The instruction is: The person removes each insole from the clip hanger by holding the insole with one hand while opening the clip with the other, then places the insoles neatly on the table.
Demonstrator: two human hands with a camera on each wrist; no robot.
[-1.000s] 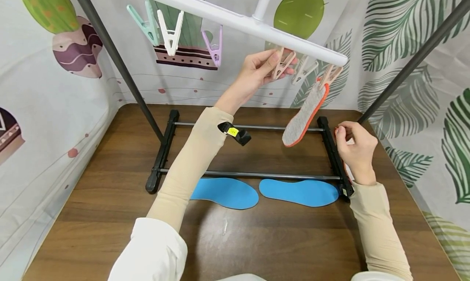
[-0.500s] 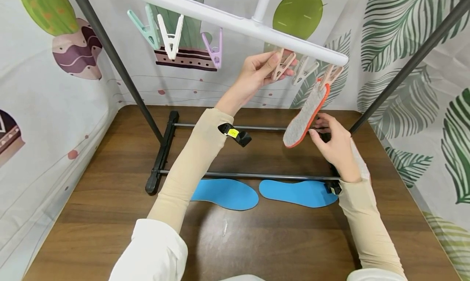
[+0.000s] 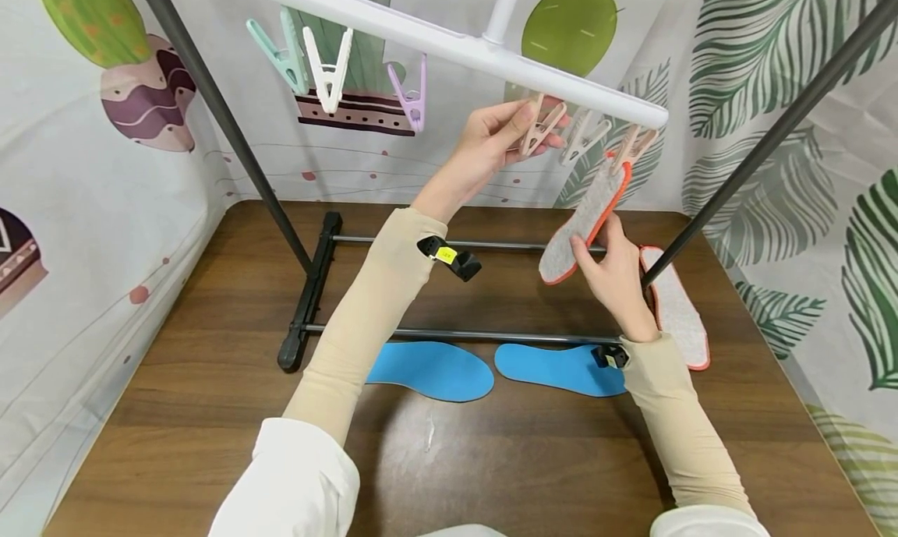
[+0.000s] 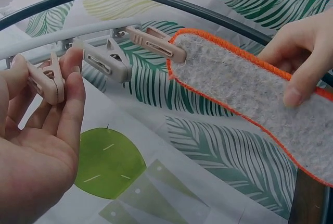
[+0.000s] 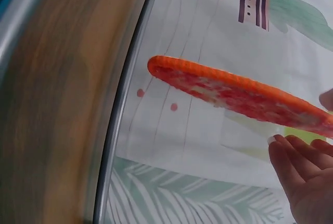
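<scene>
My left hand (image 3: 501, 132) pinches a beige clothespin (image 3: 542, 129) under the white hanger bar (image 3: 449, 42). In the left wrist view that clothespin (image 4: 52, 81) sits between thumb and fingers. A grey felt insole (image 3: 577, 229) with orange edging hangs from another beige clothespin (image 3: 634, 143) at the bar's right end. My right hand (image 3: 617, 276) is at the insole's lower half, thumb over its grey face, other fingers behind. In the right wrist view, the fingers (image 5: 291, 153) are fairly straight, with a small gap below the insole's pink underside (image 5: 234, 96).
A grey clothespin (image 3: 584, 137) hangs between the beige ones; mint (image 3: 284, 54), white (image 3: 328, 69) and purple (image 3: 410, 93) clothespins hang left. Blue insoles (image 3: 431, 371) and a second orange-edged insole (image 3: 680, 311) lie on the table (image 3: 491, 459). A black rack frame (image 3: 319, 287) stands around.
My right hand has left the orange-edged insole on the table's right and moved left to the hanging one. My left hand has stayed at its clothespin.
</scene>
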